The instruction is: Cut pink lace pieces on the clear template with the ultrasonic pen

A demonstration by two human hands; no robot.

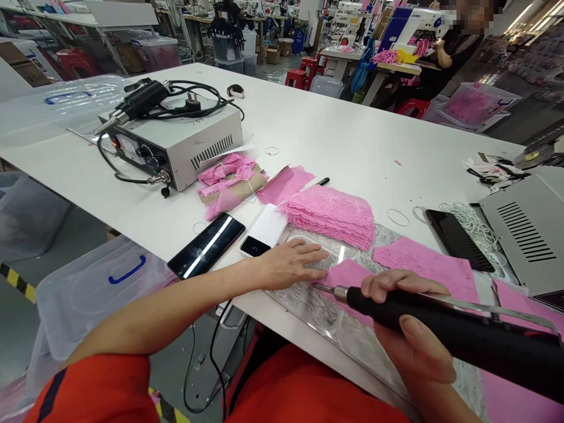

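My right hand is wrapped around a thick black ultrasonic cutter, its pointed metal tip aimed left. That tip touches or hovers just over a pink fabric piece on a grey marbled board. My left hand lies flat with fingers spread, on a clear sheet over the board, fingertips at the fabric's left edge. Just beyond is a stack of pink lace pieces. Another pink lace piece lies to the right, partly behind the cutter.
A grey generator box with a second handpiece and cable on it stands back left. A black phone and white power bank lie left of the board. At right are a black tray and another grey box. A co-worker sits beyond.
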